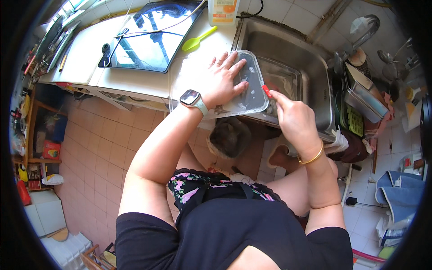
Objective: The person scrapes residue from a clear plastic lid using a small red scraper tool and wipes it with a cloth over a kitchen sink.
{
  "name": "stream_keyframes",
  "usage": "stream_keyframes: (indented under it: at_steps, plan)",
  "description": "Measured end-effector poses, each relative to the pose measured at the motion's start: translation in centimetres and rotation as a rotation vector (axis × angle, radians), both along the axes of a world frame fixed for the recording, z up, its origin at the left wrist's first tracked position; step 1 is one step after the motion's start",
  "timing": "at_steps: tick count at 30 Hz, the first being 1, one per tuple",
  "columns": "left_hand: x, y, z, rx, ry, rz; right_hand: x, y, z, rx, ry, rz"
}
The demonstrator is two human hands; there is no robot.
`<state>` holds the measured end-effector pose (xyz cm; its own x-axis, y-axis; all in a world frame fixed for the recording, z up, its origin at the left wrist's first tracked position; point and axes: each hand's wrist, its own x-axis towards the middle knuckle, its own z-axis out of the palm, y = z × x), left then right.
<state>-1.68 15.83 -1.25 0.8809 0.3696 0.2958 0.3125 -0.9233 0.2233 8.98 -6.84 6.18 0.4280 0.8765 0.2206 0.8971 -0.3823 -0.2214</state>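
A clear plastic lid or shallow tray [251,98] with rounded corners spans the counter's edge and the sink's near left corner. White wet-looking patches dot its surface. My left hand [225,79] lies flat on it with the fingers spread, a watch on that wrist. In my right hand [295,116] is a small red tool [266,90], pinched along the forefinger. Its tip meets or nearly meets the lid's right rim; its working end is too small to make out. Another clear rectangular container [295,76] sits inside the steel sink [314,91].
A lime-green spoon [199,38] lies beyond the lid, near a glossy black-edged panel [145,50] with cables and a plastic bottle [223,13]. The faucet [369,28] arches over the sink's far right. Metal trays [366,98] stand right of it. Below is a bin [229,137].
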Motion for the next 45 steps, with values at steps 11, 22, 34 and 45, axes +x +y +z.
stream_keyframes:
  at_steps: [11, 22, 34, 45]
  plan:
    - [1.0, 0.3, -1.0, -0.049, -0.029, 0.000, 2.6, 7.5, -3.0, 0.037, -0.189, -0.093]
    - [0.7, 0.3, -1.5, -0.069, -0.077, 0.007, 3.4, 9.9, -3.5, 0.033, -0.185, -0.089]
    - [0.6, 0.2, -1.1, -0.051, -0.071, 0.002, 9.0, 12.9, -1.1, -0.090, -0.173, 0.171]
    - [0.3, 0.5, -1.0, -0.076, -0.122, -0.017, 11.9, 14.1, -0.1, -0.121, -0.125, 0.410]
